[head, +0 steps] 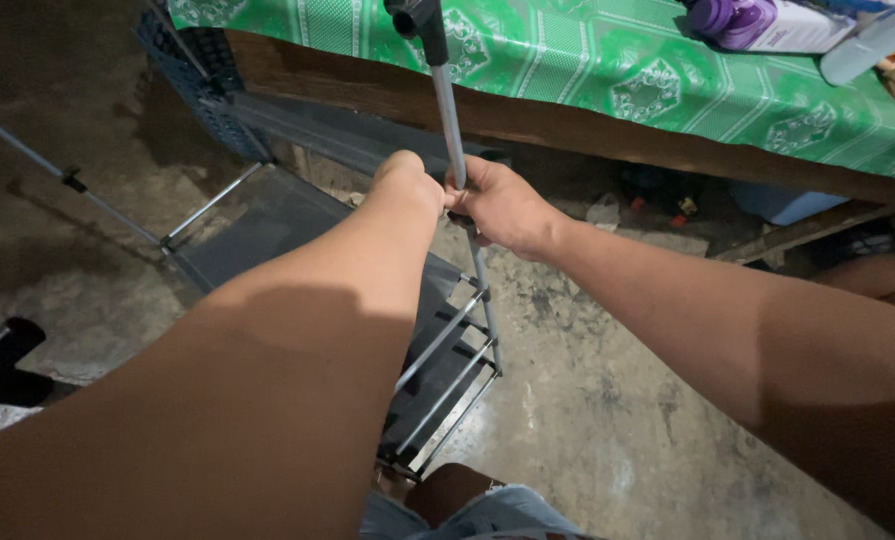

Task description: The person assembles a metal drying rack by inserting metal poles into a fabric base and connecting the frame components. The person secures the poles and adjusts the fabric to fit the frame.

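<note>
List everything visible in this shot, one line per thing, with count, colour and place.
thin upright metal pole: one, grey, centre, gripped by both hands
black plastic connector: one, black, capping the pole at top centre
metal-tube rack with dark fabric shelves: one, grey and black, on the floor below the hands
patterned tablecloth: one, green and white, covering the table along the top
plastic bottle with purple cap: one, white and purple, lying on the cloth, top right
rough concrete floor: grey, lower half
left hand: one, closed by the pole, centre
right hand: one, closed on the pole, centre
</note>
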